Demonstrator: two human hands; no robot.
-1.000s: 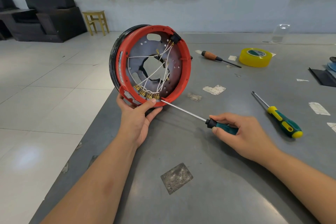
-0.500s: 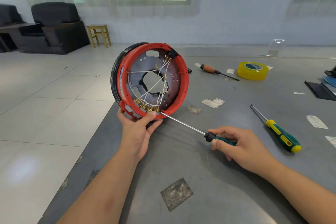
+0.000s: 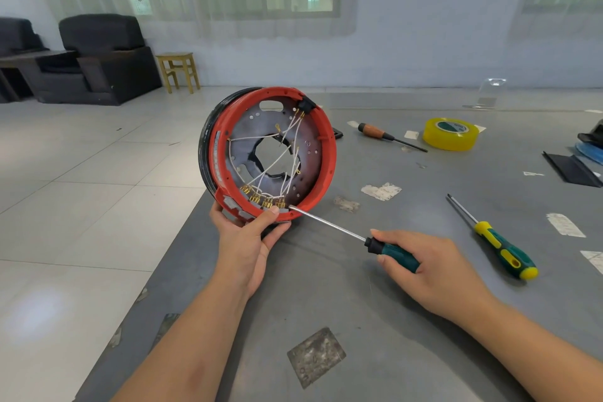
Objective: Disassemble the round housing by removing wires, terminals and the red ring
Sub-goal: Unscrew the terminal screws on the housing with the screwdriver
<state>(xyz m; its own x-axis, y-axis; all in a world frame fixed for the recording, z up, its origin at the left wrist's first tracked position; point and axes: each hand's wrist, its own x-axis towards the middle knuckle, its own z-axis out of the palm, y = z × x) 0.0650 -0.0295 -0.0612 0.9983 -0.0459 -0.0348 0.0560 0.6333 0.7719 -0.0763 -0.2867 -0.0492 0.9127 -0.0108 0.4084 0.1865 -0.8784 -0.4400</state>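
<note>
The round housing (image 3: 306,147) stands on edge at the table's left border, its open side facing me. A red ring (image 3: 329,160) lines its rim, with a black band behind. White wires (image 3: 277,160) cross the central hole and run to brass terminals (image 3: 262,201) along the bottom. My left hand (image 3: 244,238) grips the housing's lower rim, thumb on the red ring. My right hand (image 3: 430,268) holds a dark-green-handled screwdriver (image 3: 394,253); its tip touches the terminal row next to my thumb.
On the grey table (image 3: 326,287) lie a yellow-and-green screwdriver (image 3: 499,245) at right, a wooden-handled screwdriver (image 3: 381,134), a yellow tape roll (image 3: 450,134), black and blue items (image 3: 580,160) at the far right and paper scraps. The table's left edge drops to tiled floor.
The camera has tilted up, so everything sits lower in view. Both hands, the housing and the screwdriver keep the same pose relative to each other.
</note>
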